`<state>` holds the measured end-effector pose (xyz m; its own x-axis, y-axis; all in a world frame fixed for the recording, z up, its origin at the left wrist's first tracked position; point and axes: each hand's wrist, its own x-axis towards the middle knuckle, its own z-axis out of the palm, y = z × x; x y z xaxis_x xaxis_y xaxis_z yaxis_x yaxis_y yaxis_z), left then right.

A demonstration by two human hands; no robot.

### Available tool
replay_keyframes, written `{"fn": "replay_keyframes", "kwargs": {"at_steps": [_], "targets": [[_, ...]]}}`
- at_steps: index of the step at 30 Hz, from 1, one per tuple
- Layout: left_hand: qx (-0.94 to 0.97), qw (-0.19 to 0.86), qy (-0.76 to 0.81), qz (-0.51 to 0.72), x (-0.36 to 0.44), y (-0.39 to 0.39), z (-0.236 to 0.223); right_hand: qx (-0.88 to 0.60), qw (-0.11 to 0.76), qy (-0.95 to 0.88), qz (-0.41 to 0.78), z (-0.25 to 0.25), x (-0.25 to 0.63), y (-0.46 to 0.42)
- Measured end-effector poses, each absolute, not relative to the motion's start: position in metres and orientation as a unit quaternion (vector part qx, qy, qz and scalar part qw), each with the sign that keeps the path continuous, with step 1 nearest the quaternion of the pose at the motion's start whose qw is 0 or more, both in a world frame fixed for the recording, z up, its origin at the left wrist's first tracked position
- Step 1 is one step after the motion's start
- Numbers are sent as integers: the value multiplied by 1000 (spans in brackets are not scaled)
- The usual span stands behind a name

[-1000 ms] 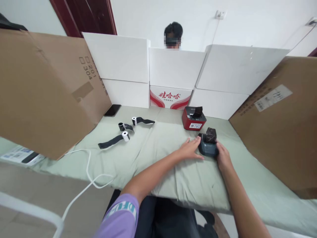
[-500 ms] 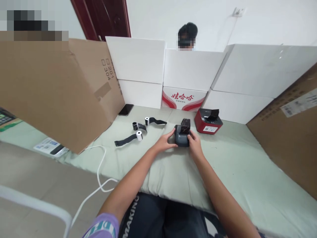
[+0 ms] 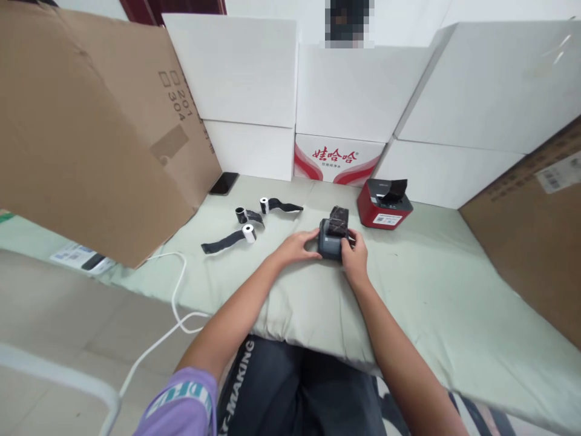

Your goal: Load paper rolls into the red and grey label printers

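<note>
A small dark grey printer point(image 3: 330, 237) with its lid raised sits on the pale green padded table point(image 3: 408, 290) in front of me. My left hand point(image 3: 297, 247) grips its left side, fingers curled against the casing. My right hand point(image 3: 354, 259) holds its right front corner from below. A red printer point(image 3: 384, 207) with its black lid up stands just behind and to the right. Three small paper rolls with dark strips trailing from them point(image 3: 245, 225) lie to the left of my hands.
White boxes point(image 3: 354, 97) form a wall at the back, with a person behind them. Large cardboard sheets lean in at the left point(image 3: 91, 127) and right point(image 3: 535, 230). A black phone point(image 3: 223, 183) lies at the back left. A white cable point(image 3: 175, 297) runs off the table's front edge.
Both hands brought the dark grey printer from the right, beside the red one, to the middle of the table in front of me. The left hand went from lying flat to gripping its side.
</note>
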<state>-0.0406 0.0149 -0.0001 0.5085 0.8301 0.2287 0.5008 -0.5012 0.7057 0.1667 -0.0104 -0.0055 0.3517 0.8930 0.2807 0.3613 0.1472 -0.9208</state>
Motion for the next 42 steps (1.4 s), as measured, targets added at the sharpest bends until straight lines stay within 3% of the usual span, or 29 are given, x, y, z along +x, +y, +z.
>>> {"fn": "replay_keyframes", "kwargs": {"at_steps": [12, 21, 42], "targets": [[844, 185, 464, 193, -27, 6, 5, -615, 534, -553, 174, 3, 173, -12], [848, 189, 469, 160, -24, 4, 14, -650, 482, -572, 137, 9, 168, -14], [849, 169, 475, 157, -24, 3, 16, -644, 498, -560, 154, 9, 168, -13]]}}
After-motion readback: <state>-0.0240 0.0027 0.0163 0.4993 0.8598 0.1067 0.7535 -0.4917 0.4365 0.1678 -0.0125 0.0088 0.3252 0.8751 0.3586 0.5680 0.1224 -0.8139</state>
